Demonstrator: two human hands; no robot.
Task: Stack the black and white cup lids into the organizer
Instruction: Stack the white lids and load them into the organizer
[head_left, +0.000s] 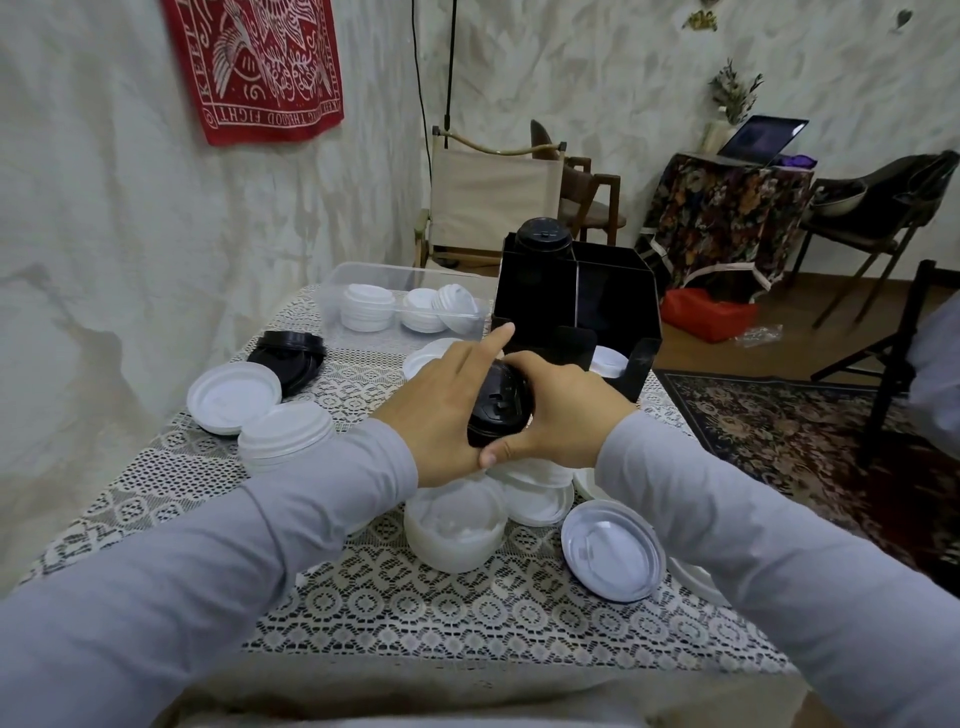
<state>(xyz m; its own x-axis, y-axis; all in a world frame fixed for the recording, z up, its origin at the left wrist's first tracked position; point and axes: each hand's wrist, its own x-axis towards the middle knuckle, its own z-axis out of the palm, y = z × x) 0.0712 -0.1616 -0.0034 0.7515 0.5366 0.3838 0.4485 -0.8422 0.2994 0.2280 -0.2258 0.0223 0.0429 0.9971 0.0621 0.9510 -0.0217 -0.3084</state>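
- Over the middle of the surface (363, 613), the left hand (447, 410) and the right hand (563, 410) meet around a short stack of black lids (498, 405), which is tilted on its side with its top facing the camera.
- Left hand: it grips the stack's left side, with the index finger sticking out straight toward the organizer (576, 296).
- Right hand: its fingers curl over the top and right side of the stack, and the thumb sits under the lower edge.
- Directly below the hands lies a cluster of white lids (457, 525), some nested in a deep pile, and a single upturned white lid (613, 556) lies to the right.
- Just behind the hands stands the black organizer; a tall pile of black lids (543, 236) rises out of its back left compartment, and white lids (608, 361) show in a front slot.
- Left of the organizer is a clear plastic tub (363, 275) holding more white lids.
- Farther left on the lace cloth lie a few loose black lids (291, 353), an upturned white lid (234, 397) and a white stack (285, 434).
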